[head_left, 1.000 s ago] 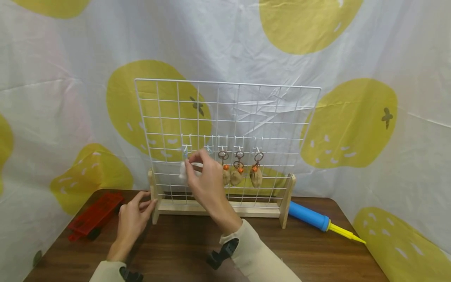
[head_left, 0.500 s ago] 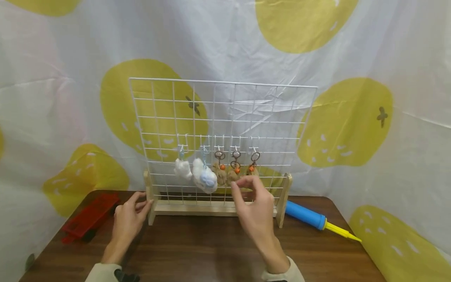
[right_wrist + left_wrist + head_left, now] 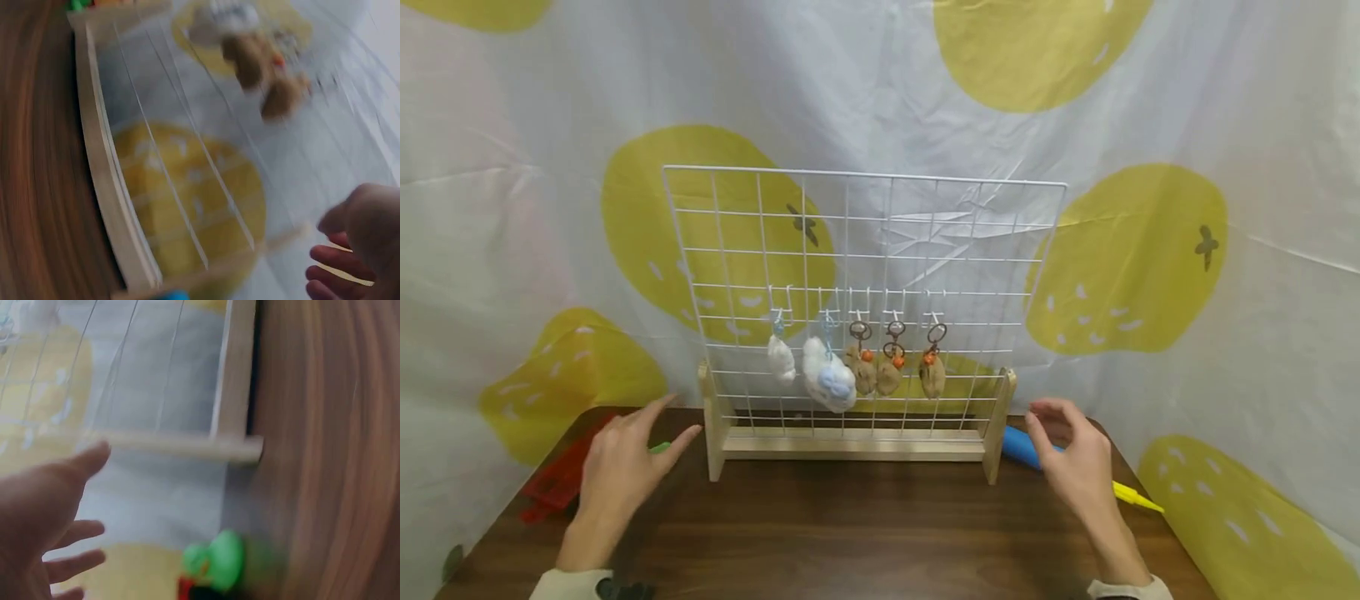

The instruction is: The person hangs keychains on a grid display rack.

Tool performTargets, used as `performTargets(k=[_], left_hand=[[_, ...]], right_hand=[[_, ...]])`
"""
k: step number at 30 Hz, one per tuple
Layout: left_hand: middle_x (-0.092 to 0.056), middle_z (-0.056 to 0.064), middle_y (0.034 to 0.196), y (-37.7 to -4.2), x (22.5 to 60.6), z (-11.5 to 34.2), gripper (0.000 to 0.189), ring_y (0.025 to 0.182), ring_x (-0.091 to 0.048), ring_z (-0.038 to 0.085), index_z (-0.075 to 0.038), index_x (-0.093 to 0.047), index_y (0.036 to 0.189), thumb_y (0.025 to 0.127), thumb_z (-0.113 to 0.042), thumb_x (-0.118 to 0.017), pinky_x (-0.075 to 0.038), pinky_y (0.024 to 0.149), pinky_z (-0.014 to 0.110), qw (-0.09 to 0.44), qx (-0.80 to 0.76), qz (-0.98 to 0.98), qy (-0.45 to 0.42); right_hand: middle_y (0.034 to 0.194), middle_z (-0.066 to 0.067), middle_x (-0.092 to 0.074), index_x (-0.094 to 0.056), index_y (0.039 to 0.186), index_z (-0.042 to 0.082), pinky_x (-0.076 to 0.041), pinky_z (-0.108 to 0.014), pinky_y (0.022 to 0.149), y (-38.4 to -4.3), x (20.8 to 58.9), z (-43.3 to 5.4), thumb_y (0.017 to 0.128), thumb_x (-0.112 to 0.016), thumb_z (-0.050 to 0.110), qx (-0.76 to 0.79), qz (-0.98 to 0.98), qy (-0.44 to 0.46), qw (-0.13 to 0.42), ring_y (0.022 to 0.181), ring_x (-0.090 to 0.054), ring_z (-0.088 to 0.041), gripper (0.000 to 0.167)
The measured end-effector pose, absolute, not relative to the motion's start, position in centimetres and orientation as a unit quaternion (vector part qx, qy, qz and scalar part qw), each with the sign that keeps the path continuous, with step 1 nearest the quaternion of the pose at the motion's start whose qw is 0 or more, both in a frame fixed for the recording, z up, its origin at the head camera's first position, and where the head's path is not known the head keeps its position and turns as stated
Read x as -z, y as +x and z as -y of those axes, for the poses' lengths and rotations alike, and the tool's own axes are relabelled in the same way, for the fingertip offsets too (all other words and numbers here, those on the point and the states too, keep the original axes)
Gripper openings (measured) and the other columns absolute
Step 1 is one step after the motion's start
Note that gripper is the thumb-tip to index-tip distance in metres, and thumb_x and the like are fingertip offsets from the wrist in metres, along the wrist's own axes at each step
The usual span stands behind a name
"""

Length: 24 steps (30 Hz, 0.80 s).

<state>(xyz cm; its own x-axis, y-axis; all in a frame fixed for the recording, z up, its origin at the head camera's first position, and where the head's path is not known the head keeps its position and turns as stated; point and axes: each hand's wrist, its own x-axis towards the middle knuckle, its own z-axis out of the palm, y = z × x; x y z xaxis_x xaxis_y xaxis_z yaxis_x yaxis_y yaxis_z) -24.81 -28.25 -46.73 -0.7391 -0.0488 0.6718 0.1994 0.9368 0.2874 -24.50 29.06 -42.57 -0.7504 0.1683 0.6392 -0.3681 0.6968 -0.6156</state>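
Note:
A white wire grid rack (image 3: 891,177) stands upright in a wooden base (image 3: 850,450). On its hooks hang a small white plush keychain (image 3: 781,360), a larger white and blue plush keychain (image 3: 829,377) and several brown plush keychains (image 3: 932,375) with orange beads. My left hand (image 3: 621,471), thumb and fingers spread apart, hovers left of the base's left upright; the left wrist view shows nothing in it. Beyond the right upright is my right hand (image 3: 1077,458), its fingers loosely bent and nothing between them. In the right wrist view the brown plush keychains (image 3: 281,97) are blurred.
A red toy vehicle (image 3: 561,475) lies at the table's left, partly hidden by my left hand. Near it is a green object (image 3: 225,557). Behind my right hand lies a blue pump (image 3: 1021,448) with a yellow nozzle (image 3: 1137,497). A lemon-patterned cloth (image 3: 880,83) hangs behind.
My right hand has left the white plush keychain and moved right, past the rack's right upright. My left hand has let go of the left upright and moved left, fingers spreading.

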Motion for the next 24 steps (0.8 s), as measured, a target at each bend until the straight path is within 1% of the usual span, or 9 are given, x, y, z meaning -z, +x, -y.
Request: performTargets(k=[2, 3, 4, 6, 8, 10, 13, 18, 24], left_hand=[[-0.073, 0.028, 0.135, -24.2, 46.3, 29.6, 0.088, 0.108, -0.070, 0.054, -0.018, -0.062, 0.152, 0.080, -0.062, -0.089, -0.044, 0.109, 0.077, 0.365, 0.132, 0.921, -0.040], [-0.069, 0.028, 0.142, -23.9, 46.0, 30.1, 0.097, 0.122, -0.065, 0.058, -0.022, -0.058, 0.156, 0.077, -0.069, -0.087, -0.031, 0.116, 0.082, 0.366, 0.116, 0.923, -0.037], [-0.065, 0.028, 0.148, -23.6, 45.8, 30.6, 0.104, 0.132, -0.058, 0.061, -0.026, -0.053, 0.160, 0.074, -0.075, -0.085, -0.020, 0.119, 0.087, 0.360, 0.105, 0.927, -0.032], [-0.056, 0.028, 0.158, -23.2, 45.6, 31.4, 0.113, 0.142, -0.048, 0.065, -0.034, -0.044, 0.166, 0.071, -0.084, -0.081, -0.007, 0.118, 0.091, 0.348, 0.093, 0.932, -0.027], [-0.050, 0.028, 0.163, -23.0, 45.4, 31.8, 0.115, 0.146, -0.040, 0.069, -0.039, -0.039, 0.168, 0.070, -0.086, -0.079, 0.001, 0.116, 0.093, 0.341, 0.088, 0.936, -0.025], [-0.046, 0.028, 0.166, -22.9, 45.2, 31.8, 0.114, 0.149, -0.034, 0.071, -0.041, -0.036, 0.168, 0.072, -0.086, -0.078, 0.007, 0.114, 0.093, 0.327, 0.088, 0.940, -0.024], [-0.041, 0.028, 0.169, -22.9, 45.2, 31.3, 0.110, 0.153, -0.025, 0.072, -0.043, -0.033, 0.169, 0.077, -0.086, -0.074, 0.015, 0.112, 0.092, 0.303, 0.087, 0.949, -0.023], [-0.033, 0.027, 0.174, -23.2, 45.9, 30.4, 0.106, 0.157, -0.011, 0.072, -0.047, -0.025, 0.171, 0.082, -0.087, -0.068, 0.024, 0.110, 0.088, 0.274, 0.083, 0.958, -0.023], [-0.032, 0.027, 0.174, -23.5, 46.7, 29.9, 0.107, 0.159, -0.005, 0.070, -0.049, -0.023, 0.170, 0.081, -0.088, -0.068, 0.025, 0.109, 0.089, 0.280, 0.087, 0.956, -0.020]], right_hand=[[0.122, -0.010, -0.080, -0.074, 0.130, 0.011, -0.059, -0.026, 0.094, -24.6, 43.1, -31.1, 0.100, -0.080, 0.022, -0.350, 0.878, 0.056, 0.320, 0.106, -0.076, -0.013, 0.032], [0.131, -0.013, -0.078, -0.071, 0.135, 0.012, -0.057, -0.038, 0.103, -24.7, 43.3, -31.9, 0.100, -0.080, 0.026, -0.330, 0.890, 0.059, 0.309, 0.118, -0.074, -0.023, 0.039], [0.140, -0.016, -0.073, -0.068, 0.141, 0.012, -0.052, -0.050, 0.109, -24.7, 43.3, -32.7, 0.100, -0.080, 0.032, -0.305, 0.901, 0.064, 0.300, 0.129, -0.068, -0.033, 0.048], [0.156, -0.024, -0.060, -0.059, 0.153, 0.010, -0.037, -0.072, 0.114, -24.8, 43.3, -33.7, 0.099, -0.079, 0.043, -0.251, 0.922, 0.078, 0.286, 0.143, -0.052, -0.050, 0.066], [0.168, -0.028, -0.044, -0.048, 0.162, 0.010, -0.021, -0.083, 0.118, -25.0, 43.3, -34.2, 0.098, -0.076, 0.054, -0.204, 0.939, 0.080, 0.264, 0.153, -0.035, -0.057, 0.083], [0.172, -0.030, -0.035, -0.038, 0.168, 0.012, -0.010, -0.085, 0.121, -25.2, 43.3, -34.4, 0.097, -0.070, 0.065, -0.162, 0.954, 0.067, 0.244, 0.158, -0.027, -0.058, 0.095], [0.176, -0.029, -0.027, -0.028, 0.173, 0.015, 0.002, -0.086, 0.122, -25.5, 43.5, -34.4, 0.097, -0.063, 0.074, -0.137, 0.965, 0.047, 0.221, 0.163, -0.017, -0.057, 0.102], [0.179, -0.027, -0.021, -0.022, 0.174, 0.023, 0.006, -0.090, 0.118, -26.0, 43.8, -34.5, 0.096, -0.059, 0.079, -0.119, 0.968, 0.029, 0.220, 0.165, -0.011, -0.058, 0.104], [0.181, -0.025, -0.015, -0.017, 0.175, 0.028, 0.007, -0.092, 0.115, -26.1, 44.4, -34.9, 0.093, -0.060, 0.082, -0.107, 0.970, 0.026, 0.216, 0.165, -0.008, -0.058, 0.107]])
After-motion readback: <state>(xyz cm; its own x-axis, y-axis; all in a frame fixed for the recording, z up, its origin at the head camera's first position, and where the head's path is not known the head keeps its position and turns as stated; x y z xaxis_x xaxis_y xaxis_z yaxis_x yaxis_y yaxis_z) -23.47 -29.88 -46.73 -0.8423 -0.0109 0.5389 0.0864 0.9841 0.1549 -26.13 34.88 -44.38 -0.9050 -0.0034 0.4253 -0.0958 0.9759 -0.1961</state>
